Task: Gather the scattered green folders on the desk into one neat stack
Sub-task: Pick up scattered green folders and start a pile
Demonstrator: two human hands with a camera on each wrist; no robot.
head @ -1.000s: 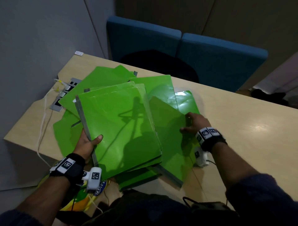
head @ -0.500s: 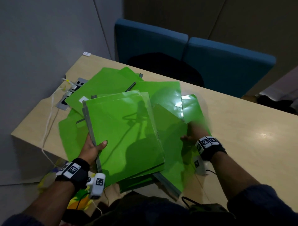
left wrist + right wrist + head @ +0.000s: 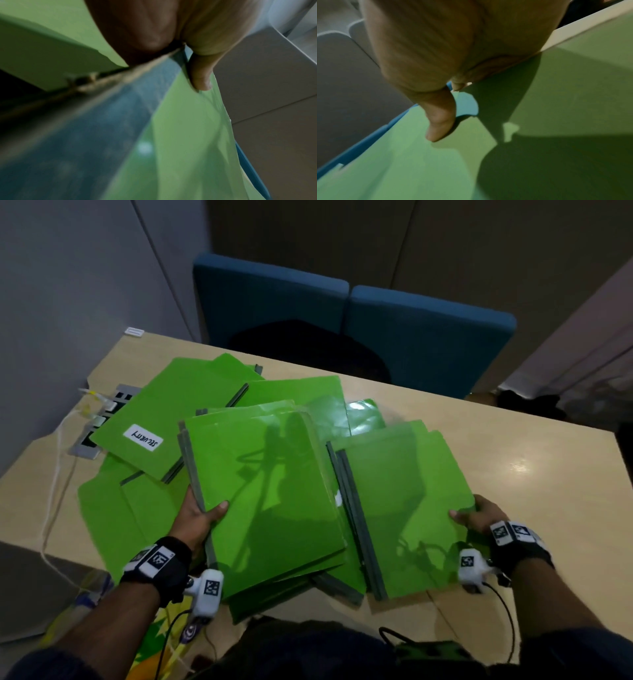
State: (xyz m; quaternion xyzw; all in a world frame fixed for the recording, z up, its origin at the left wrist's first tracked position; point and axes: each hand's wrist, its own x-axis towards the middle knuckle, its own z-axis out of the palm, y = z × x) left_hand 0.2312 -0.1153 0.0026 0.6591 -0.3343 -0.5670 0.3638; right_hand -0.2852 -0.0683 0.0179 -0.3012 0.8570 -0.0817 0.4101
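The left hand (image 3: pixel 197 517) grips the main pile (image 3: pixel 267 491) at the bench's (image 3: pixel 513 474) centre; the right hand (image 3: pixel 479 517) pinches a smaller bundle (image 3: pixel 404 508) at three o'clock. Slide that bundle leftward onto the pile, spines matched, before collecting folders (image 3: pixel 144 440) at ten o'clock.

Folders (image 3: pixel 274 498) hide both hands' fingers; wrist views blurred.

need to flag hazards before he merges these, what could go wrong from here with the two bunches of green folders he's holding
1. The left hand pinches only the spine edge of its bunch; the fanned folders could slide apart.
2. The right hand grips the second bunch by one corner, so it may sag or slip.
3. The labelled folder lies over the cable port; dragging it might snag the white cable.
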